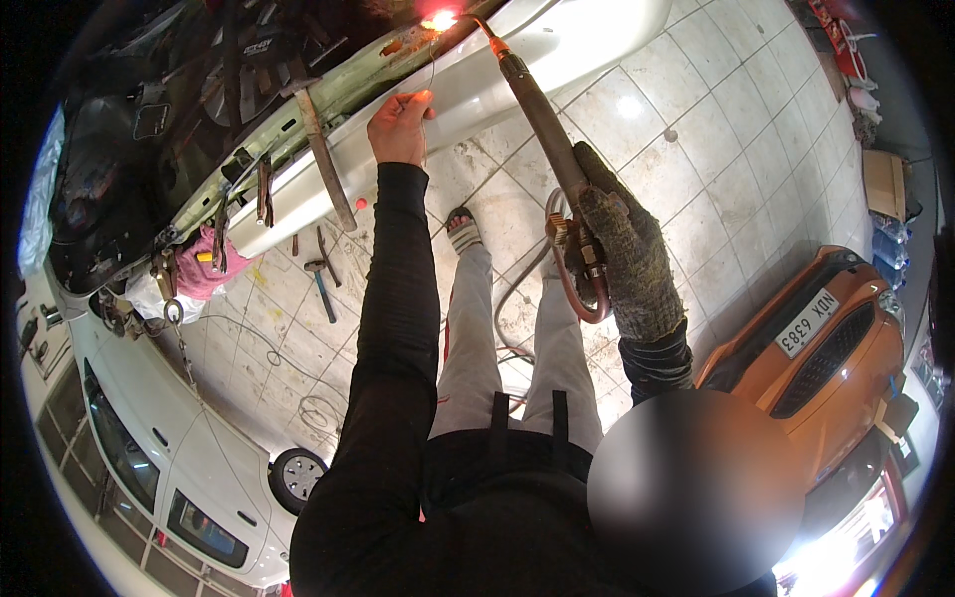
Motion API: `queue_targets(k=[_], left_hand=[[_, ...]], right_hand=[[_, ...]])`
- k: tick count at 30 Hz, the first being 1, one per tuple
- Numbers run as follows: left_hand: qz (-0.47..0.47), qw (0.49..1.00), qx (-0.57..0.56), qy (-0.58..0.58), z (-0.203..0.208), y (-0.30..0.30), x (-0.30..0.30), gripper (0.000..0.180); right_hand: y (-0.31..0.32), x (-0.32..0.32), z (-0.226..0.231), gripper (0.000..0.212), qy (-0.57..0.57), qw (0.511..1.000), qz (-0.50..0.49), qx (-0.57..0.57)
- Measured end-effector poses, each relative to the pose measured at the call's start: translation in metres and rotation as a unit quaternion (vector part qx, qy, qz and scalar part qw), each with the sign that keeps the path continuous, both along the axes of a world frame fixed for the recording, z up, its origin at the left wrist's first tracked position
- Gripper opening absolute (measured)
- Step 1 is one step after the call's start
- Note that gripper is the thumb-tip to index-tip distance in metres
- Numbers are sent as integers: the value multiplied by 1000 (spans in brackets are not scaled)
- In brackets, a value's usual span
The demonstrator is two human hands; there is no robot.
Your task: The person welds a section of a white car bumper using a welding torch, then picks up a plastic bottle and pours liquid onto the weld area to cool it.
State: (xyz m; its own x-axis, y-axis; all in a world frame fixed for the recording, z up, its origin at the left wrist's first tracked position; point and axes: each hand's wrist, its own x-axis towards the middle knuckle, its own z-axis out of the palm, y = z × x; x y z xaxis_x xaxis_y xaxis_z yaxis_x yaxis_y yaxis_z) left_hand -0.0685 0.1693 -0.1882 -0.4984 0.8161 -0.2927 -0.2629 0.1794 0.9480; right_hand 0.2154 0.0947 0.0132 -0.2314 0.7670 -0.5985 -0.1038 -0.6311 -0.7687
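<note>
My bare left hand (pixel 400 127) pinches a thin wire rod (pixel 432 76) that rises toward a bright glowing spot (pixel 439 20) on the car body's edge. My right hand (pixel 632 239), in a thick grey-brown work glove, is wrapped round a gas welding torch (pixel 542 117). The torch's bent tip, orange near its end, points at the glow from the right. Hoses and brass valves (pixel 577 244) hang by the glove. Below the glow runs a white car sill (pixel 477 80), with a greenish, partly rusty flange (pixel 348 80) along it. Glare hides the exact contact at the tip.
A hammer (pixel 323 159) leans across the sill; locking pliers (pixel 265 194) clamp the flange further left. Another hammer (pixel 320 291) and hoses (pixel 512 308) lie on the tiled floor. A chain (pixel 182 343) hangs lower left. A white car (pixel 189 448) and an orange car (pixel 796 348) stand behind.
</note>
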Motion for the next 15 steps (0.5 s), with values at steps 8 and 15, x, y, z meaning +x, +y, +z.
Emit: queue_targets(k=[8,15], left_hand=[[2,1000,16,-21,-4,0,-1,12],[2,1000,3,-8,-2,0,0,12]], right_hand=[[-1,1,-4,67,2,1000,3,-14],[0,0,3,67,-15,1000,13,2]])
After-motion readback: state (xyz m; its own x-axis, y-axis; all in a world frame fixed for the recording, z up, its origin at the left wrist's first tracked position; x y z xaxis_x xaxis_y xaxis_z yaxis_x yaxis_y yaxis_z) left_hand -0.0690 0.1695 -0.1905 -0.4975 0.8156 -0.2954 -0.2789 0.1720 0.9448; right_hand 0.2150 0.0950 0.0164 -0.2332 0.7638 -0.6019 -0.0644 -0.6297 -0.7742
